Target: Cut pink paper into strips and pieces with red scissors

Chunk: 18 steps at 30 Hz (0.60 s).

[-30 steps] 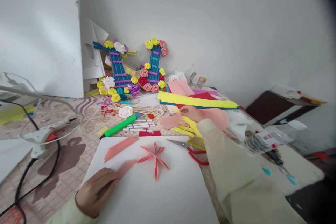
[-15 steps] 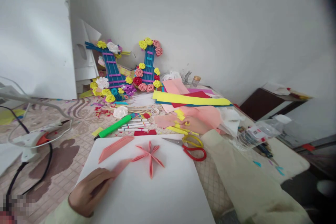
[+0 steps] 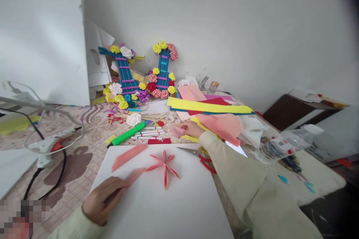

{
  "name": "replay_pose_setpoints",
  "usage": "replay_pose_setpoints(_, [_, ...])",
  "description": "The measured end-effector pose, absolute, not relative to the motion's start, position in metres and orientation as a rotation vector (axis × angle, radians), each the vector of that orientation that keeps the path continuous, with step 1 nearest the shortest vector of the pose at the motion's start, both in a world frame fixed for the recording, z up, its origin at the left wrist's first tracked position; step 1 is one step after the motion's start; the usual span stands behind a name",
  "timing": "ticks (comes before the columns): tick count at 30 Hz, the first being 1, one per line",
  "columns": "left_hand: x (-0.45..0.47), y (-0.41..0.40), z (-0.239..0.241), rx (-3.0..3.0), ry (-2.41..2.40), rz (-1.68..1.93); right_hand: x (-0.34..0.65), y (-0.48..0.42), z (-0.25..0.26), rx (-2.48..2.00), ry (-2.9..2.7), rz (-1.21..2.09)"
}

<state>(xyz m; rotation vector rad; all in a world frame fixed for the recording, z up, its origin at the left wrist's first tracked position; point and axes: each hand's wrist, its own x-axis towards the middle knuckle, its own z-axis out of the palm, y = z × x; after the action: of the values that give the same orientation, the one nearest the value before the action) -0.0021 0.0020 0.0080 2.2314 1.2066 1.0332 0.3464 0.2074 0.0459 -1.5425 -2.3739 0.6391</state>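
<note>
My left hand [image 3: 104,198] is closed in a pinch on a pink paper strip [image 3: 135,177] above the white board [image 3: 157,213]. Beside the strip's far end lies a star-like pink folded-paper flower [image 3: 165,166] with several narrow petals. A flat folded pink strip [image 3: 129,157] rests at the board's far left corner. My right hand [image 3: 193,128] reaches over the clutter behind the board, its fingers closed on a piece of pink paper [image 3: 177,130]. Under the right sleeve, red-handled scissors [image 3: 206,163] are partly hidden, with their blades on the board's edge.
Behind the board lie a green glue stick-like tube [image 3: 129,133], several white pens [image 3: 148,133] and yellow paper strips [image 3: 210,105]. Two flower-trimmed blue paper guitars [image 3: 164,69] lean at the wall. A plastic bottle [image 3: 288,142] lies right; a glue gun [image 3: 52,145] and cables lie left.
My right hand has moved left from beside the yellow strips onto the pink paper, and its sleeve now covers more of the scissors. My left hand keeps its pinch. The view has shifted slightly.
</note>
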Motion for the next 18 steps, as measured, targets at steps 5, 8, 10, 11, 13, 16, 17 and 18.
replay_pose_setpoints(5, [0.000,0.001,0.011,2.235,1.208,1.073,0.349,0.221,0.048,-1.594,-2.346,0.639])
replay_pose_setpoints(8, [0.002,0.000,0.012,2.236,1.193,1.121,0.348,0.231,0.055,-1.673,-2.285,0.538])
replay_pose_setpoints(10, [0.002,-0.001,0.012,2.242,1.187,1.166,0.349,0.233,0.063,-1.747,-2.209,0.416])
replay_pose_setpoints(11, [0.001,-0.001,0.012,2.247,1.189,1.190,0.351,0.231,0.070,-1.778,-2.172,0.351])
replay_pose_setpoints(13, [-0.002,-0.001,0.014,2.264,1.195,1.222,0.363,0.222,0.086,-1.827,-2.096,0.219])
replay_pose_setpoints(16, [-0.009,0.001,0.020,2.354,1.190,1.189,0.400,0.194,0.113,-1.922,-1.896,-0.018])
replay_pose_setpoints(17, [-0.011,0.001,0.022,2.407,1.166,1.150,0.417,0.181,0.119,-1.968,-1.799,-0.086])
replay_pose_setpoints(18, [-0.013,0.002,0.023,2.450,1.148,1.122,0.435,0.169,0.124,-2.019,-1.701,-0.133])
